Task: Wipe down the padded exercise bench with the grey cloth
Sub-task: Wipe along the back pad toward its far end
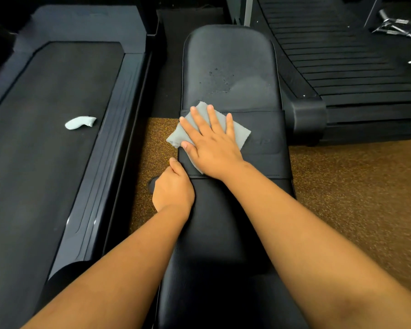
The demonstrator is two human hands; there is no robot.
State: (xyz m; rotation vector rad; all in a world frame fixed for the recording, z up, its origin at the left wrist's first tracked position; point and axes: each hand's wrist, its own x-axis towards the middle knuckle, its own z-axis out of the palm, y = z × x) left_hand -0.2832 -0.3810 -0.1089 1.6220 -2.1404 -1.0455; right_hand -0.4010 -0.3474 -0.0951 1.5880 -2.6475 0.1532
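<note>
The black padded bench (230, 67) runs away from me down the middle of the view, with small droplets on its far pad. A grey cloth (237, 131) lies flat across the band where the two pads meet. My right hand (211, 143) presses on the cloth with straight, spread fingers. My left hand (172, 188) grips the bench's left edge just below the cloth, its fingers curled over the side and the thumb on top.
A black treadmill (57, 138) stands close on the left with a pale blue crumpled cloth (80, 122) on its belt. A curved slatted treadmill (342, 67) stands on the right. Brown speckled flooring (342, 181) shows on both sides of the bench.
</note>
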